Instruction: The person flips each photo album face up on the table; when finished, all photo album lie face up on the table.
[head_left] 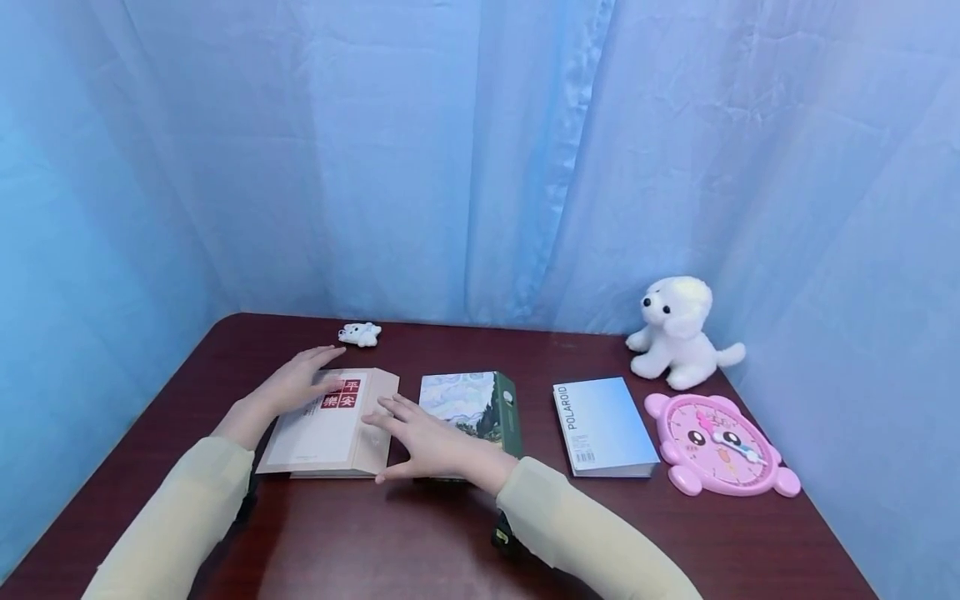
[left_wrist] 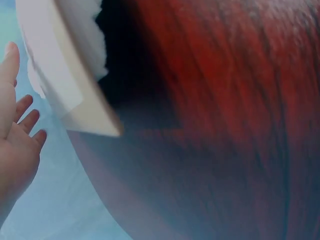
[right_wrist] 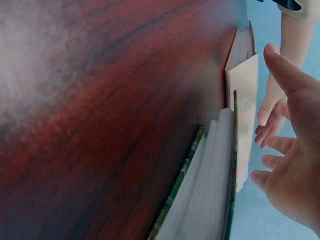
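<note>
My left hand [head_left: 288, 387] hovers over the far left part of a white book [head_left: 311, 437] with red squares of Chinese characters on its cover. Its fingers are extended and overlap the cover in the head view. My right hand [head_left: 435, 442] has its fingers spread and points left, over the white book's right edge and the near end of a painted-landscape book [head_left: 453, 396] with a green spine. In the right wrist view, the palm [right_wrist: 300, 175] stands apart from the painted book's page edges [right_wrist: 200, 185]. Neither hand holds anything.
To the right lies a blue-and-white Polaroid book [head_left: 603, 425], beside a pink cartoon clock [head_left: 720, 446]. Behind the clock sits a white plush dog [head_left: 678, 333]. A small white plush toy [head_left: 362, 334] lies near the table's back edge. Blue curtains [head_left: 405, 167] surround the dark red table [head_left: 360, 542].
</note>
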